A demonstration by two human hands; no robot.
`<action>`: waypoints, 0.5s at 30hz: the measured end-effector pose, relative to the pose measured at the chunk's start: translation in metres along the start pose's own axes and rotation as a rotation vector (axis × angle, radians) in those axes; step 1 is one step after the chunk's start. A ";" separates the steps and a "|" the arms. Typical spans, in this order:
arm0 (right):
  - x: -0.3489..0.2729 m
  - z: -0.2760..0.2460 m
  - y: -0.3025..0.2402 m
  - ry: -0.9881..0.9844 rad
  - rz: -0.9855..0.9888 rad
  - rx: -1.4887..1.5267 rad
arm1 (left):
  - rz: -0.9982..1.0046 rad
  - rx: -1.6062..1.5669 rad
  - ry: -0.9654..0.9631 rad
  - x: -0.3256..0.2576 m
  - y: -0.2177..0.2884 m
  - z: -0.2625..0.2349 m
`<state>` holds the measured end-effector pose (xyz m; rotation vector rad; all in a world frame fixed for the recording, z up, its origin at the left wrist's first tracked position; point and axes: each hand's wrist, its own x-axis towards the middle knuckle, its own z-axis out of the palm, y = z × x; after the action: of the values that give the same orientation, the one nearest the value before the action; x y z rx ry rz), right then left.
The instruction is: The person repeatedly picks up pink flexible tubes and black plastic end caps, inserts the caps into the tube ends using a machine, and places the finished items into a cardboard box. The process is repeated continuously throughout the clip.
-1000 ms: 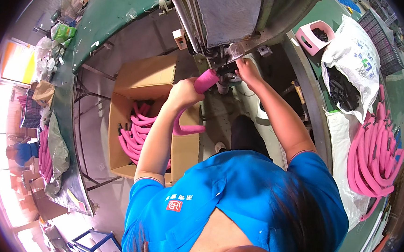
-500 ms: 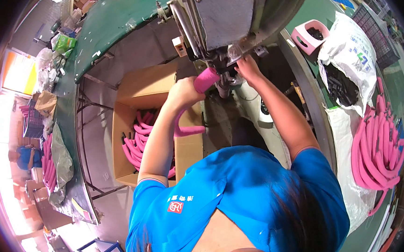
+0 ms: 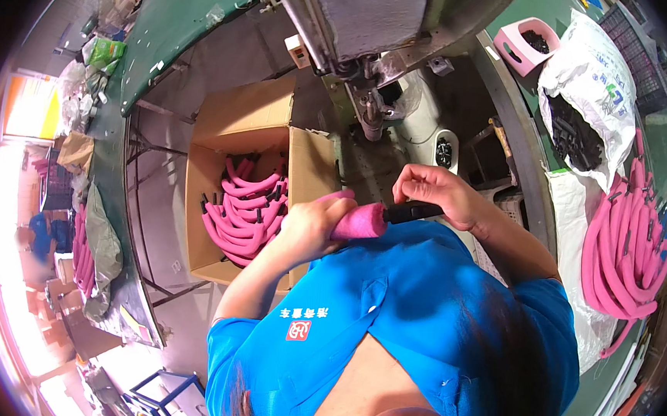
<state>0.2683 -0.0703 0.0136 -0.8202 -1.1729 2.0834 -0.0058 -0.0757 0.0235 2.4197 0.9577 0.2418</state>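
Note:
My left hand is wrapped around a pink foam tube, held close to my chest over my blue shirt. My right hand pinches a black end piece that sticks out of the tube's right end. Both hands are a short way below the nozzle of a grey-green machine. To the left of my left hand, an open cardboard box holds several curved pink foam tubes with black ends.
A heap of pink foam tubes lies on the green table at the right. Behind it are a white sack of black parts and a pink basket. A green bench edge curves along the left, with clutter beyond it.
Both hands have pulled the pink tube away from the machine's nozzle and down toward my chest. The black end piece now shows at the tube's end.

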 end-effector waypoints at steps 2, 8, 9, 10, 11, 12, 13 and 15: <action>-0.005 -0.007 0.009 0.021 0.114 0.286 | 0.048 -0.118 0.038 0.006 0.001 0.011; -0.034 -0.012 0.019 0.220 0.139 0.610 | 0.154 -0.073 -0.029 0.039 0.016 0.039; -0.039 -0.005 0.018 0.270 0.166 0.560 | 0.188 -0.062 -0.020 0.041 0.020 0.043; -0.045 0.000 0.008 0.278 0.201 0.566 | 0.230 -0.103 0.024 0.045 0.024 0.044; -0.050 0.003 0.011 0.270 0.187 0.460 | 0.223 -0.084 -0.022 0.047 0.030 0.043; -0.053 0.005 0.013 0.257 0.171 0.352 | 0.215 -0.062 -0.064 0.049 0.035 0.038; -0.055 0.007 0.015 0.242 0.155 0.243 | 0.204 -0.041 -0.105 0.051 0.039 0.037; -0.051 0.009 0.015 0.255 0.093 0.100 | 0.221 -0.027 -0.029 0.054 0.046 0.044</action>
<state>0.2903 -0.1199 0.0155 -1.0737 -0.9023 2.0211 0.0759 -0.0848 0.0097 2.4964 0.6700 0.2954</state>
